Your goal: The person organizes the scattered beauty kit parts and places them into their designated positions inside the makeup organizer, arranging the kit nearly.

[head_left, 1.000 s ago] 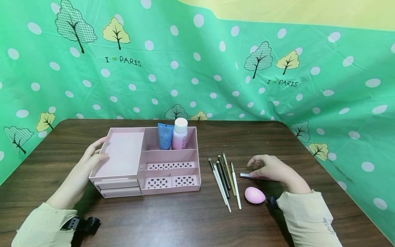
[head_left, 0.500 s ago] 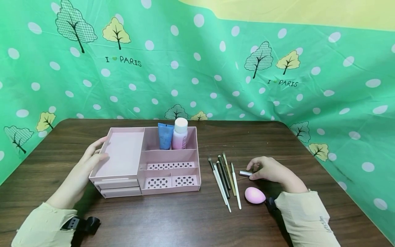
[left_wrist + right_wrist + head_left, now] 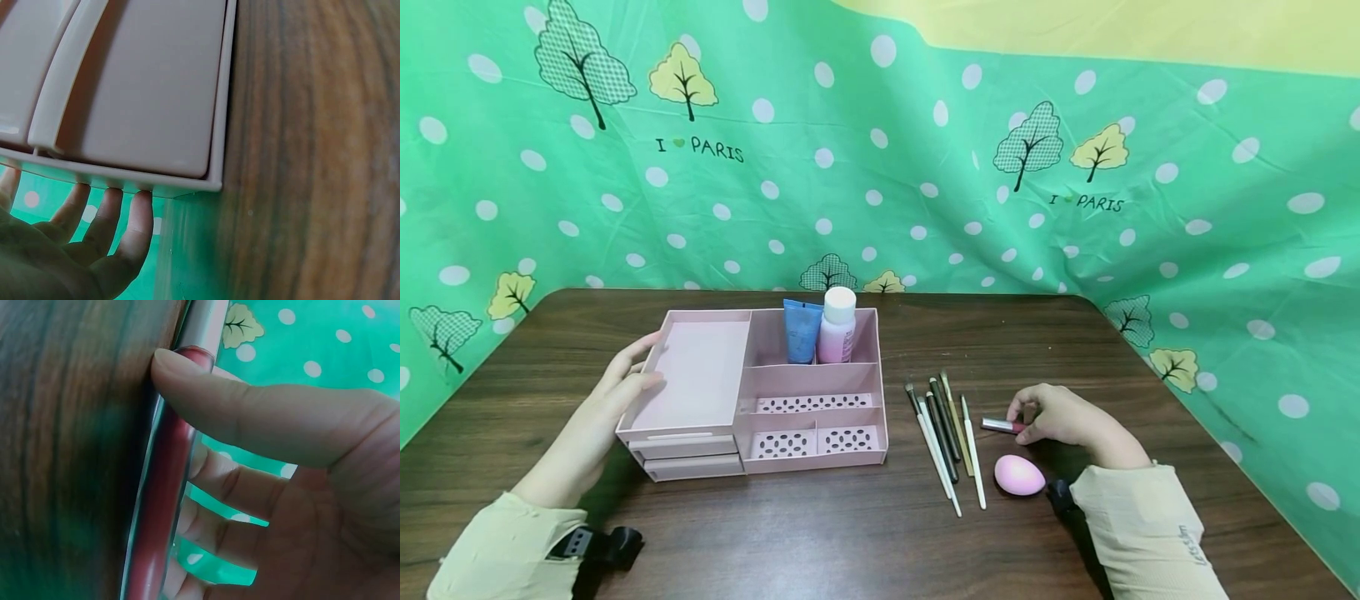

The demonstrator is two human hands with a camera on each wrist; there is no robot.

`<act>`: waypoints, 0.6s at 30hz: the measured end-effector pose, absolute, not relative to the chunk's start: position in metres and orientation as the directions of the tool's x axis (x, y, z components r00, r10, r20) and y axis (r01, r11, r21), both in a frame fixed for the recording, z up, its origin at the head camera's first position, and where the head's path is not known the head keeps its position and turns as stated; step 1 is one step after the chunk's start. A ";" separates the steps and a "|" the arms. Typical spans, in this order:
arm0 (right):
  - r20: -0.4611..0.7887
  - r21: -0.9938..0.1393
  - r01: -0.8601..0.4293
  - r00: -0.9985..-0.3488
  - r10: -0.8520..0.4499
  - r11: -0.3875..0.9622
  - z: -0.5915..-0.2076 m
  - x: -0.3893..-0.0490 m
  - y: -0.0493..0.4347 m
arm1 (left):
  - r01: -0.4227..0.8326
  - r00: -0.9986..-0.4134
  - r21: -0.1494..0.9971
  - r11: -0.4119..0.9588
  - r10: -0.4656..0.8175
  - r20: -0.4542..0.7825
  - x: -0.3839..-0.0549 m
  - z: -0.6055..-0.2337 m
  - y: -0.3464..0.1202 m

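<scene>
My right hand (image 3: 1056, 414) pinches a lip gloss tube (image 3: 998, 425) low over the table, right of the brushes. In the right wrist view, the thumb lies across the clear, dark-red body (image 3: 164, 487), just below the silver cap (image 3: 203, 325), with the fingers behind it. My left hand (image 3: 613, 400) rests at the left side of a pink makeup organizer (image 3: 703, 375), its thumb over the top edge. Extended fingers (image 3: 112, 212) touch the side wall in the left wrist view. A blue tube (image 3: 802, 332) and a white-capped pink bottle (image 3: 838, 329) stand in the organizer's back compartment.
Several makeup brushes (image 3: 972, 467) and dark pencils (image 3: 942, 429) lie on the brown table (image 3: 820, 542) right of the organizer. A pink egg-shaped sponge (image 3: 1019, 475) sits in front of the right hand. Behind the table hangs a green dotted cloth (image 3: 917, 192).
My right hand has shifted slightly right and toward me along the lip gloss, and its silver cap and some of the red body now show beyond the fingertips. The left hand stays put.
</scene>
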State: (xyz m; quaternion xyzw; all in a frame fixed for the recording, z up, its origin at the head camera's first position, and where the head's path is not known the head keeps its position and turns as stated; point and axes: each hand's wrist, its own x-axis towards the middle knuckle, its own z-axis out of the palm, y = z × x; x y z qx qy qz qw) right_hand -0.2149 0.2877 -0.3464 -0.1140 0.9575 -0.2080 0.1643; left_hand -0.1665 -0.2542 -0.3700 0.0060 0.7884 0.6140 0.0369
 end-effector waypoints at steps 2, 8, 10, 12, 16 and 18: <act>-0.264 -0.448 -0.161 -0.916 -0.302 0.880 -0.347 -0.215 0.288 | -0.038 -0.997 0.968 0.247 0.055 -0.053 -0.166 -0.370 -0.254; -0.246 -0.484 -0.205 -0.901 -0.357 0.851 -0.348 -0.214 0.288 | -0.041 -0.997 0.968 0.247 0.055 -0.057 -0.166 -0.370 -0.254; -0.238 -0.496 -0.213 -0.899 -0.367 0.842 -0.348 -0.213 0.289 | -0.040 -0.997 0.968 0.247 0.057 -0.055 -0.166 -0.370 -0.254; -0.233 -0.505 -0.213 -0.900 -0.370 0.836 -0.348 -0.213 0.289 | -0.037 -0.997 0.969 0.246 0.058 -0.053 -0.166 -0.370 -0.254; -0.232 -0.520 -0.199 -0.903 -0.361 0.831 -0.348 -0.212 0.288 | -0.035 -0.997 0.969 0.244 0.061 -0.051 -0.167 -0.370 -0.254; -0.231 -0.517 -0.197 -0.905 -0.358 0.833 -0.348 -0.212 0.287 | -0.034 -0.997 0.969 0.243 0.061 -0.051 -0.166 -0.370 -0.254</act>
